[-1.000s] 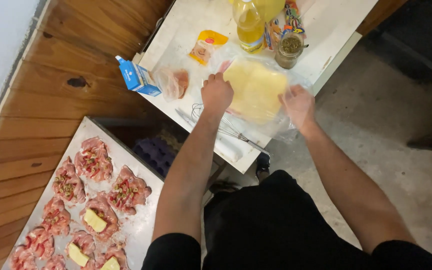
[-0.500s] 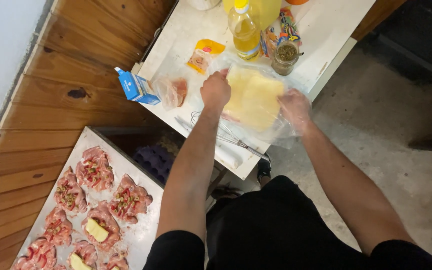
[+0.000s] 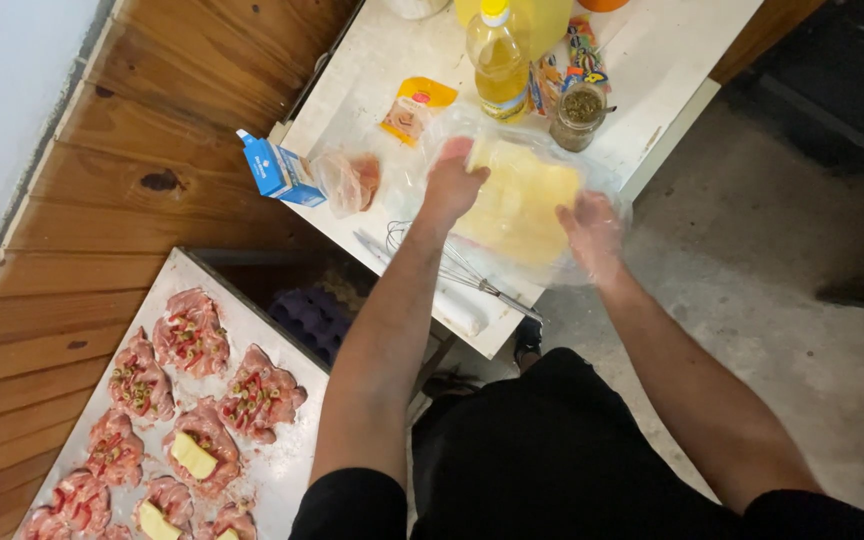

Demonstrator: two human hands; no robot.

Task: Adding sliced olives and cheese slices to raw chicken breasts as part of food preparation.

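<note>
- Closest to the camera was the metal tray [image 3: 287,470], down and left of the white table [image 3: 382,70], loaded with flattened raw meat pieces [image 3: 257,395] topped with chopped bits; a few had a yellow slab of cheese [image 3: 192,455] on them.
- Between tray and table, lower down, sat a purple egg carton [image 3: 312,318], mostly in shadow.
- On the near edge of the table lay a wire whisk [image 3: 452,265], just under the left forearm.
- The left hand [image 3: 452,185] was on the left side of a clear plastic bag [image 3: 542,150] of yellow sliced cheese [image 3: 522,200], fingers curled down onto it, gripping the plastic as far as I could tell.
- The right hand [image 3: 592,228] was at the bag's right edge near the table's corner, blurry, fingers spread fairly wide against the plastic; couldn't tell if it was actually pinching anything.
- The bag itself sat on the right part of the table, near its front edge.
- Left of the bag: a crumpled clear bag with something pinkish inside [image 3: 347,183], and a small blue carton [image 3: 280,170] right at the table's left edge.
- Farther back: an orange sachet [image 3: 414,105], a bottle of yellow oil [image 3: 500,65], and a jar of green herbs [image 3: 579,115] just behind the cheese bag.
</note>
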